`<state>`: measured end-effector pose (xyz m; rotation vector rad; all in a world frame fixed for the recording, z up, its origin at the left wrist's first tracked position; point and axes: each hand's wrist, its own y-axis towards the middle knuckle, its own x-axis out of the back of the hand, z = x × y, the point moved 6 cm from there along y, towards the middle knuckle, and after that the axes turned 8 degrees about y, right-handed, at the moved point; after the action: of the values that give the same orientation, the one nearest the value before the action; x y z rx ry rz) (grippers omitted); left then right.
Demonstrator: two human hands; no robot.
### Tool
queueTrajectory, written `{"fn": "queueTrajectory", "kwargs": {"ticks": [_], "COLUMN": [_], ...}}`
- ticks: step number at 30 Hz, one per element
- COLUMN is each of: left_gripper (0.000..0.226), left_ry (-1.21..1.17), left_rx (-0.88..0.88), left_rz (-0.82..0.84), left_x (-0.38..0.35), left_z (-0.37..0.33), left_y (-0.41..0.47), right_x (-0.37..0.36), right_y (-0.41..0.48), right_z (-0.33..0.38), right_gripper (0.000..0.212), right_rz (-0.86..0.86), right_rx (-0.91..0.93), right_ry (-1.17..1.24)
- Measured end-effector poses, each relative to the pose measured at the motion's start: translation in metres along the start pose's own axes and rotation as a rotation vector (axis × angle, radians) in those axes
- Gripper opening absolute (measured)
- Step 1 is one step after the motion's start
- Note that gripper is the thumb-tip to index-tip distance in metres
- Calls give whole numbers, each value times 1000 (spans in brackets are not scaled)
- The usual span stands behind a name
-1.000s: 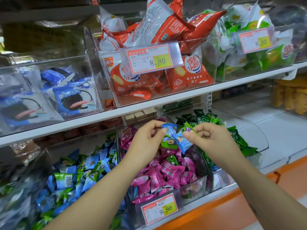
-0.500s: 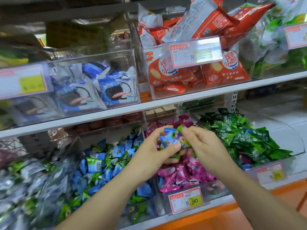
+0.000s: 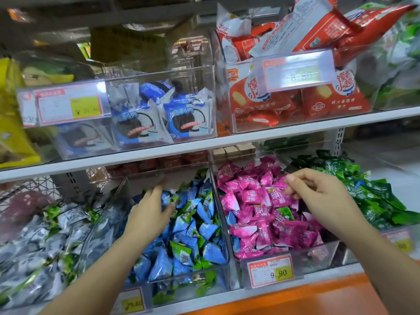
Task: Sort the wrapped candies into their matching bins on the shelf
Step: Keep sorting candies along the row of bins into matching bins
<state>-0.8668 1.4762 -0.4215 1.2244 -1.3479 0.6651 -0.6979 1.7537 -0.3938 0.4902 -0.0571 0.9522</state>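
Fingertips of left hand blurred, perhaps empty

Lower shelf: 4 clear bins, 1 each of grey candies, blue candies, pink candies and green candies; pieces per bin too many to count. 1 stray green candy among the pink. Upper shelf: 2 bins plainly seen, blue-and-white packets and red packets. Price labels: 5, 2 upper, 3 lower. Hands: 2, left hand and right hand.

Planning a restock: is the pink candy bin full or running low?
Fairly full: pink candies are heaped across the pink candy bin from back to front wall, hiding its floor.
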Motion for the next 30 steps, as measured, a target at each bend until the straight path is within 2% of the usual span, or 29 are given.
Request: {"fn": "queueTrajectory", "kwargs": {"ticks": [3, 6, 10, 13, 15, 18, 24, 28, 30], "left_gripper": [53, 41, 29, 26, 26, 27, 32, 23, 19], "left_ry": [21, -50, -217, -226, -149, 28, 440, 467, 408], "left_rx": [-4, -104, -494, -744, -851, -910, -972, -970, -952], "left_rz": [-28, -80, -108, -3, 90, 201, 312, 331, 329], "left_x": [3, 15, 28, 20, 7, -15, -47, -50, -50], "left_z": [-7, -37, -110, -165, -196, -228, -253, -261, -259], "left_y": [3, 2, -12, -24, -29, -24, -6, -1, 3], "right_x": [8, 17, 34, 42, 43, 42, 46, 49, 49], "right_y": [2, 3, 5, 6, 6, 2, 0, 0, 1], "right_z": [-4, -6, -12, -21, -29, -33, -37, -41, -41], "right_gripper": [14, 13, 12, 8, 15, 25, 32, 30, 30], "right_rz": [-27, -56, -102, -60, 11, 116, 195, 206, 202], "right_rx": [-12, -9, -8, -49, -98, -134, -152, -155, -144], "right_ry": [-17, -52, -223, -398, -440, -458, -428, -374, -382]}}
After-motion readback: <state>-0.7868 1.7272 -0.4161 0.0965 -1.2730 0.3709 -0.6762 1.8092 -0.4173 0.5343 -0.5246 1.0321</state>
